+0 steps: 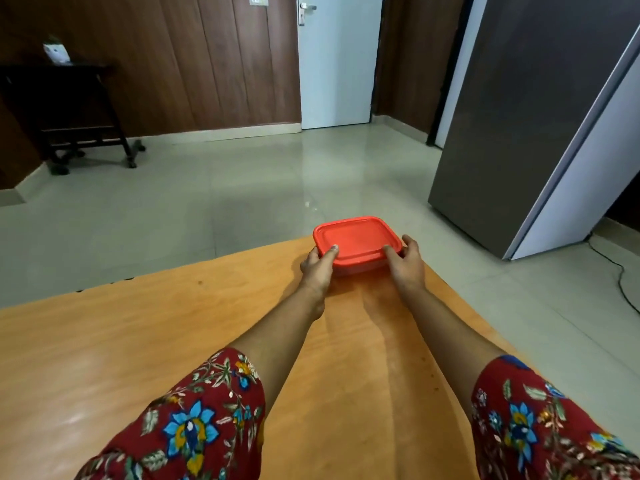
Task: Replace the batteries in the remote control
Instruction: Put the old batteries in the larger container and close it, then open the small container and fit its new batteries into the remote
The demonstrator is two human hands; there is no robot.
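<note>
A shallow plastic box with a red lid [356,241] stands at the far corner of the orange wooden table [138,341]. My left hand [317,266] grips its left near corner, thumb on the lid. My right hand [407,263] grips its right near corner, fingers around the rim. The lid is closed and what is inside the box is hidden. No remote control and no batteries are in view.
The table's far edge runs just behind the box, its right edge close beside my right arm. Beyond lies tiled floor [242,188], a grey fridge [540,126] at the right, a white door [337,60] ahead and a dark wooden stand [69,109] at the left.
</note>
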